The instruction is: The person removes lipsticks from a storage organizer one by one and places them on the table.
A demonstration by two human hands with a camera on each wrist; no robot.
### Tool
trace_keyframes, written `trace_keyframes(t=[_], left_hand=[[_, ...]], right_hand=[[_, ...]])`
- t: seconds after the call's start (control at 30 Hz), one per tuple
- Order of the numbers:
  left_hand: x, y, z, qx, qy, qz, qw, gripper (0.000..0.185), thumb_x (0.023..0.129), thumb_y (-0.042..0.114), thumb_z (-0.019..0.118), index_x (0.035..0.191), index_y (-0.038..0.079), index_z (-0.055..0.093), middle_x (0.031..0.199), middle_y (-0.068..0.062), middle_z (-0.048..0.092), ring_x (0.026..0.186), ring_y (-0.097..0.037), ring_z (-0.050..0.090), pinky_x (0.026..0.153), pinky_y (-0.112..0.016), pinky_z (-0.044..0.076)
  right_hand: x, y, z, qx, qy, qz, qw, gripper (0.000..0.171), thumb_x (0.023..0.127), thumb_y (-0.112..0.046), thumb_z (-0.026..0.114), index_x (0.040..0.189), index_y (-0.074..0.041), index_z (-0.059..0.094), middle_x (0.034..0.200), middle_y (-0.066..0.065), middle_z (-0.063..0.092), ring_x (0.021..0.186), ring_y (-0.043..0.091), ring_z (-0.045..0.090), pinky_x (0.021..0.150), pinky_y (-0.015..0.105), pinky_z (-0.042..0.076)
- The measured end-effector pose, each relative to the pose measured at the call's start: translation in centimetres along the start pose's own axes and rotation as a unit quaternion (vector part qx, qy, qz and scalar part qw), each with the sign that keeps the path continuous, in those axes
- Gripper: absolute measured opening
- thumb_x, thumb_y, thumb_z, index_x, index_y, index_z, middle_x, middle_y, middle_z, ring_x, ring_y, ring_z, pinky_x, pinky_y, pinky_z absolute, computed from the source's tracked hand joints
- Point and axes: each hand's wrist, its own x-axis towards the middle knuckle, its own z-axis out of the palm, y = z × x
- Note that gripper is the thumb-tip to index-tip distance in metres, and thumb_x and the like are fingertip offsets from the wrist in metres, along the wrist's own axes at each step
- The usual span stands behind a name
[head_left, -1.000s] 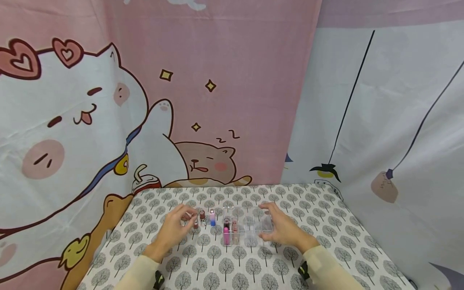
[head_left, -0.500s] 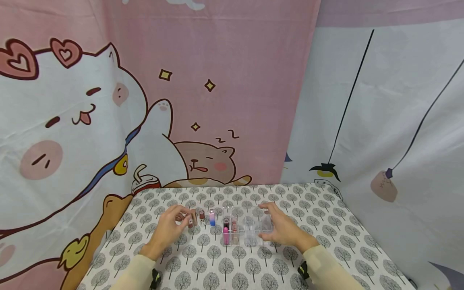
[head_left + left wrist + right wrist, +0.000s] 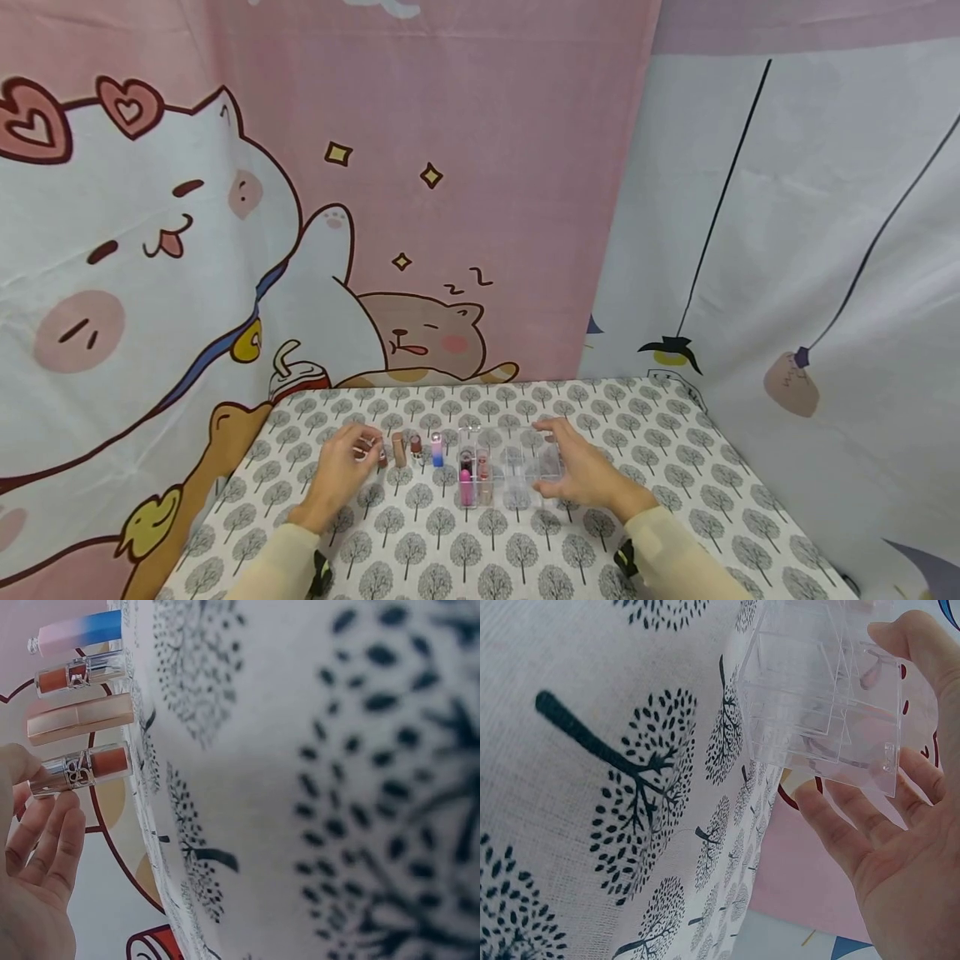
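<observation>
left hand [image 3: 339, 473] pinching silver-capped lipstick [image 3: 82, 766], upright at left end of lipstick row, mid-table toward far edge | right hand [image 3: 581, 471] fingers spread, steadying clear organizer [image 3: 517, 471] at its right side | tree-print tablecloth [image 3: 480, 550] underneath

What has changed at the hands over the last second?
The left hand drew back leftward along the row of lipsticks, leaving the beige tube standing free, and now pinches the outermost brown lipstick at its silver cap. The right hand stayed against the side of the clear organizer, and the tubes inside it did not move.
</observation>
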Motion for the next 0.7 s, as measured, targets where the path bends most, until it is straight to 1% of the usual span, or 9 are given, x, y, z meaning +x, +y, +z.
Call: trace_keyframes(t=[0.3,0.47,0.57,0.7], left_hand=[[0.29,-0.43,0.33,0.000,-0.007,-0.026,0.9996,0.017,0.099,-0.003,0.089,0.113,0.002,0.082,0.109,-0.013,0.081,0.093,-0.026,0.082,0.084,-0.047,0.076],[0.37,-0.50,0.57,0.008,-0.008,-0.038,0.9992,0.015,0.100,0.000,0.089,0.113,0.004,0.082,0.110,-0.014,0.081,0.093,-0.026,0.083,0.084,-0.047,0.076],[0.40,-0.48,0.64,0.013,-0.011,-0.041,0.9990,0.015,0.100,0.001,0.090,0.113,0.006,0.083,0.111,-0.014,0.081,0.093,-0.027,0.083,0.085,-0.048,0.075],[0.49,-0.39,0.62,0.012,-0.015,-0.039,0.9990,0.017,0.100,0.001,0.090,0.115,0.005,0.083,0.114,-0.015,0.082,0.095,-0.031,0.084,0.087,-0.053,0.075]], right_hand=[[0.17,-0.18,-0.08,-0.002,-0.001,0.001,1.000,0.107,0.088,-0.038,0.103,0.174,-0.021,0.042,0.172,0.009,0.055,0.135,0.040,0.073,0.097,0.051,0.071],[0.16,-0.16,-0.02,-0.003,-0.001,0.004,1.000,0.108,0.088,-0.038,0.103,0.175,-0.020,0.041,0.175,0.009,0.053,0.134,0.039,0.073,0.097,0.052,0.071],[0.09,-0.20,-0.01,-0.003,-0.002,0.006,1.000,0.109,0.087,-0.038,0.103,0.175,-0.020,0.041,0.176,0.009,0.052,0.133,0.038,0.074,0.096,0.052,0.072],[0.06,-0.24,-0.08,-0.001,-0.003,0.007,1.000,0.109,0.087,-0.038,0.103,0.175,-0.021,0.041,0.177,0.010,0.051,0.132,0.038,0.074,0.097,0.053,0.072]])
